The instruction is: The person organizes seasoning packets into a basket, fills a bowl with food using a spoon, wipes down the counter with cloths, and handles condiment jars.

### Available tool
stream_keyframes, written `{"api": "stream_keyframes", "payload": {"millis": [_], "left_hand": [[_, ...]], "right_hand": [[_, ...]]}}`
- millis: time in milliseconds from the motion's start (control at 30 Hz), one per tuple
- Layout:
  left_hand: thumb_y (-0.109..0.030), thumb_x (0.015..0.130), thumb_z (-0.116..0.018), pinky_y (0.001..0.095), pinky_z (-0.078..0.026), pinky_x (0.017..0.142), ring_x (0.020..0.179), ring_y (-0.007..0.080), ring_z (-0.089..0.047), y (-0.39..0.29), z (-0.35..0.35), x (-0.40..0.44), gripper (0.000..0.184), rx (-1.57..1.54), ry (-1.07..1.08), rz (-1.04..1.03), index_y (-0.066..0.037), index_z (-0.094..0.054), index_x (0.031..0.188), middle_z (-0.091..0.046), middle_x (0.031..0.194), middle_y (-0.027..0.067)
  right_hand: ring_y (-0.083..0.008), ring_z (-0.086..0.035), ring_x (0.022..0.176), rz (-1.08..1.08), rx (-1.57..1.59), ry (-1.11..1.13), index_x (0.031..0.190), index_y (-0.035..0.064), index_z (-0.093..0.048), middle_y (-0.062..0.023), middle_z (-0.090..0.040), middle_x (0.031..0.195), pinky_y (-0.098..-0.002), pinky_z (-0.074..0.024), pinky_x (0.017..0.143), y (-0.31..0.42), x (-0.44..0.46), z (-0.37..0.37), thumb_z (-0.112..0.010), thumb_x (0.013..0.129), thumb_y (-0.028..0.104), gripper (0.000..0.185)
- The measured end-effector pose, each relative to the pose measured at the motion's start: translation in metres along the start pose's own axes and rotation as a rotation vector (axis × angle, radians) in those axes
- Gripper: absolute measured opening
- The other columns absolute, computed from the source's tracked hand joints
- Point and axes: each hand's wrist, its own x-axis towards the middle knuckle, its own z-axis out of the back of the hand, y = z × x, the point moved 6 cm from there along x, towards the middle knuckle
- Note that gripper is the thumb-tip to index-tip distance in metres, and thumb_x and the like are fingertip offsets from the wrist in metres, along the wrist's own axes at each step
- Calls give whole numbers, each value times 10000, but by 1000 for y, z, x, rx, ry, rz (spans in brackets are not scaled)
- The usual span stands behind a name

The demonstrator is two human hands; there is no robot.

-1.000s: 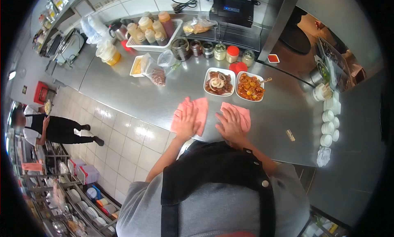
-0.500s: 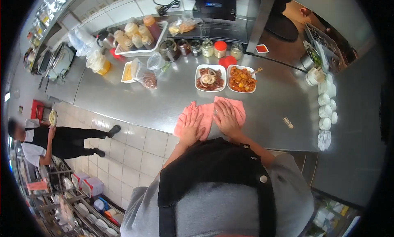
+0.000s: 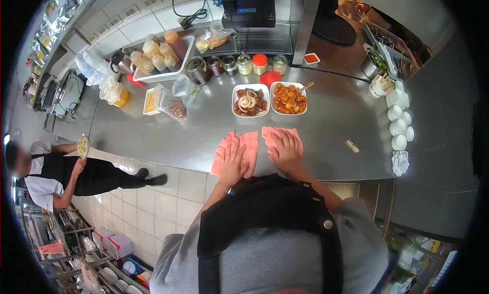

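Steel counter (image 3: 183, 141) beneath, left hand (image 3: 231, 164) and right hand (image 3: 287, 154) lie flat, fingers loosely spread, on cloths (image 3: 251, 143); overreaching toward twelve o'clock could bump bowls (image 3: 250, 115).

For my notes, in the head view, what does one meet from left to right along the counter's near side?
Left pink cloth under left hand, right pink cloth under right hand, small pale strip, stacked white dishes.
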Motion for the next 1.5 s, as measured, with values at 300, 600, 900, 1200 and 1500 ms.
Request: {"api": "stream_keyframes", "payload": {"millis": [300,600,900,1200,1500], "left_hand": [[-384,904,-618,558,-163,1201,1504,392,-199,0,-1,0,693,49,14,31,-140,-400,1515,-250,1634,120],[-395,901,-614,562,-137,1205,1503,414,-178,0,-5,3,692,88,23,37,-151,-405,1514,-243,1636,111],[-404,906,-599,575,-146,1194,1498,420,-185,2,-6,19,684,111,12,41,-143,-410,1510,-239,1640,108],[-395,902,-606,566,-162,1192,1502,402,-193,1,-2,24,681,86,-11,43,-142,-415,1505,-254,1635,112],[-345,888,-627,570,-129,1198,1517,407,-152,2,-4,23,668,56,-27,73,-131,-432,1490,-248,1635,132]], "right_hand": [[-314,-472,1273,-8,32,0,1272,102,-579,-114,-536,1325,-507,-314,1103,2,7,6,-635,825,267,479],[-308,-502,1237,-3,73,-34,1250,100,-596,-119,-563,1265,-500,-338,1080,2,10,12,-643,807,236,465],[-253,-521,1228,-33,137,-3,1160,180,-688,-32,-597,1263,-447,-359,1064,-9,11,14,-649,812,240,355],[-218,-519,1235,-67,121,23,1192,195,-681,7,-591,1281,-436,-354,1076,-10,12,9,-630,826,270,377],[-236,-510,1240,-35,91,28,1224,199,-667,-3,-576,1298,-448,-339,1096,-6,14,15,-618,842,279,394]]}}
